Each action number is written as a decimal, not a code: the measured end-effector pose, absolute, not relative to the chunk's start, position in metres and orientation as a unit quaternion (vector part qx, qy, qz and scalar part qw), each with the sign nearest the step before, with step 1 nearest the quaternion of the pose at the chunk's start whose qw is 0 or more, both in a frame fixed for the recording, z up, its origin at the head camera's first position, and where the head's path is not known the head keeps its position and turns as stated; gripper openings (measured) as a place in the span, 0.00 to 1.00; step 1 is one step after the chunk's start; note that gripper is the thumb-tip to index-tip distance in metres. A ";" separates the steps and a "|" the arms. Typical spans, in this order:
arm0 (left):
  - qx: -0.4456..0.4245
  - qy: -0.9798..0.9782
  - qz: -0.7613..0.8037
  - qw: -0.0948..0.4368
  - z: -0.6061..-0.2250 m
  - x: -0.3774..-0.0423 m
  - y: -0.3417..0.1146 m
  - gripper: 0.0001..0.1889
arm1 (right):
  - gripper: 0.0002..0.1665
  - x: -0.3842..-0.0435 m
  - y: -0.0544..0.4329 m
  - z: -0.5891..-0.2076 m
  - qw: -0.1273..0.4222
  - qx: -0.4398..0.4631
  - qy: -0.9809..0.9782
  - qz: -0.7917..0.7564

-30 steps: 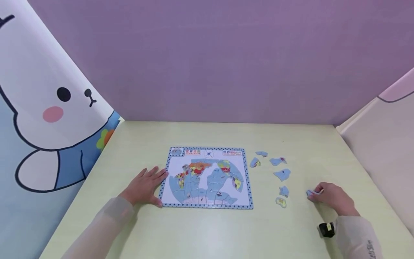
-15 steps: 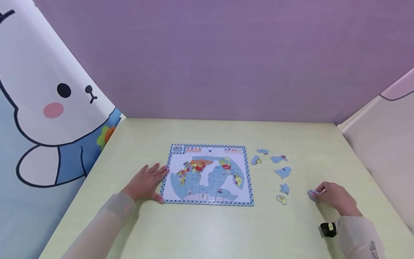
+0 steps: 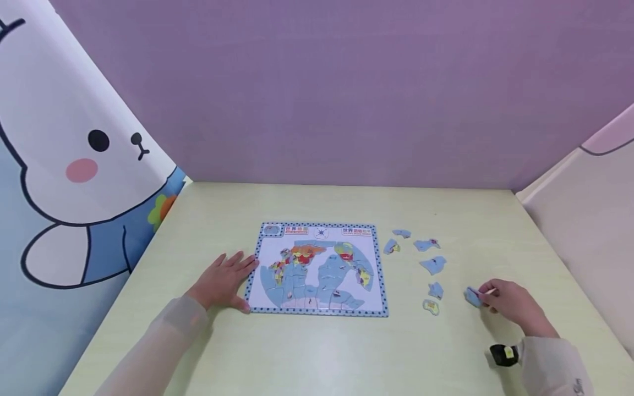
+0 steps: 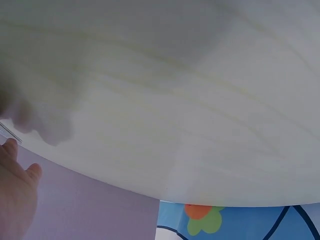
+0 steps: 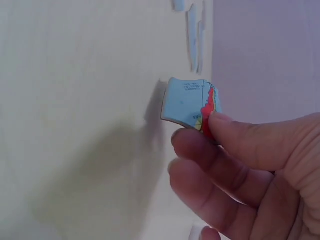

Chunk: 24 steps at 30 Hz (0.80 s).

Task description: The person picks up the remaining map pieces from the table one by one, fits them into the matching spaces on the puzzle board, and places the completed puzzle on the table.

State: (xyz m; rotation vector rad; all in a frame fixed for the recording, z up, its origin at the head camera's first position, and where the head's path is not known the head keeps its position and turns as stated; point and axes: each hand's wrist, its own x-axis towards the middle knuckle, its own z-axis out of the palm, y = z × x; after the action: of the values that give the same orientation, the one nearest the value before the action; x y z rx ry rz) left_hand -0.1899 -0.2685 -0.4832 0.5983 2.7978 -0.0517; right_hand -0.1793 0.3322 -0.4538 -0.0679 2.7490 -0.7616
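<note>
In the head view a world map puzzle board [image 3: 317, 314] with a blue dotted border lies mid-table, partly filled with pieces. My left hand [image 3: 223, 281] rests at its left edge, fingers spread, thumb by the lower left corner. Part of that left hand [image 4: 17, 195] shows at the left of its wrist view. Right of the board, my right hand [image 3: 510, 302] pinches a puzzle piece [image 5: 184, 100] between thumb and fingers. The piece is light blue with a red and yellow strip along one side, and casts a shadow on the table.
Several loose puzzle pieces lie in a rough column between the board and my right hand, among them a larger blue piece [image 3: 433, 265] and a yellow-centred piece [image 3: 431, 307]. A purple wall [image 3: 346, 99] stands behind the table [image 3: 317, 357]; a cartoon-printed panel [image 3: 54, 137] flanks the left.
My right hand has tilted the pinched piece and shifted it slightly left, so more of its blue face shows. The left hand has stayed at the board's edge.
</note>
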 end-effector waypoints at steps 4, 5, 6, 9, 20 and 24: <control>0.215 0.967 -0.021 0.135 -0.482 -0.191 -0.267 0.60 | 0.08 -0.179 0.325 -0.452 0.127 -0.024 0.947 -0.293; 0.217 0.967 -0.021 0.134 -0.482 -0.191 -0.267 0.59 | 0.08 -0.179 0.322 -0.451 0.126 -0.024 0.945 -0.301; 0.218 0.966 -0.022 0.134 -0.482 -0.191 -0.268 0.59 | 0.09 -0.179 0.319 -0.451 0.125 -0.024 0.943 -0.309; 0.222 0.966 -0.026 0.130 -0.481 -0.191 -0.268 0.59 | 0.08 -0.178 0.311 -0.453 0.121 -0.023 0.934 -0.336; 0.218 0.967 -0.016 0.134 -0.486 -0.189 -0.270 0.59 | 0.11 -0.180 0.293 -0.461 0.140 0.008 0.883 -0.448; 0.221 0.967 -0.017 0.127 -0.487 -0.192 -0.269 0.59 | 0.12 -0.180 0.292 -0.462 0.145 0.020 0.877 -0.458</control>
State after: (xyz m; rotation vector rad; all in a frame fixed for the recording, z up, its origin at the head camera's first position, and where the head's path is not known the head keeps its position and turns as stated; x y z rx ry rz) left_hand -0.1916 -0.2692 -0.4865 0.6434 2.8139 -0.0487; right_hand -0.1796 0.2922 -0.4622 0.0591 2.5258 -1.3199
